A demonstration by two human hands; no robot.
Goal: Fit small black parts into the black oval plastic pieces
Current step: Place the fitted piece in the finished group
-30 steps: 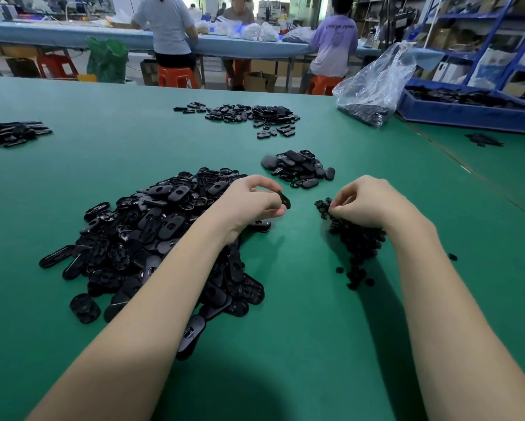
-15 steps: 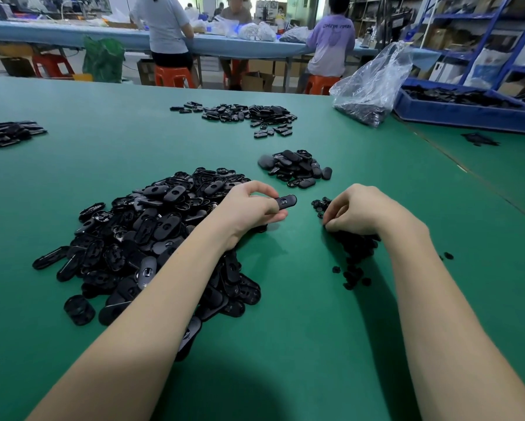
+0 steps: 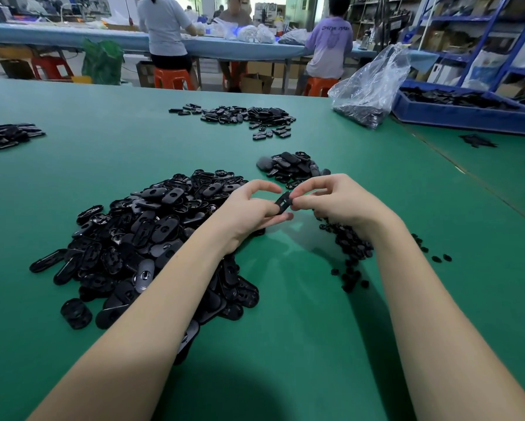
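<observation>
A view from a head-worn camera, looking down two bare forearms onto a green work surface (image 3: pixel 270 354). The left hand (image 3: pixel 249 211) holds one black oval piece (image 3: pixel 283 203) between thumb and fingers, raised just above the surface with its slotted face tilted toward the camera. The right hand (image 3: pixel 337 202) meets it from the other side, its fingertips (image 3: pixel 297 199) curled and pressed against the oval's upper edge; whether a small black part sits between them cannot be told, as the fingers cover that spot. Left of the hands lies a large heap of oval pieces (image 3: pixel 139 238). Under the right wrist is a loose pile of small black parts (image 3: pixel 350 247). Just beyond the hands sits a smaller cluster of ovals (image 3: pixel 294 167), probably finished ones. Farther off are more black pieces, a clear plastic bag (image 3: pixel 373 86) and a blue tray (image 3: pixel 467 113).

The fit appears to be in progress. The likely risks: the tiny part slipping from the pinch into the piles, where black on black would hide it, or going in crooked because the fingers block the view of the slot
</observation>
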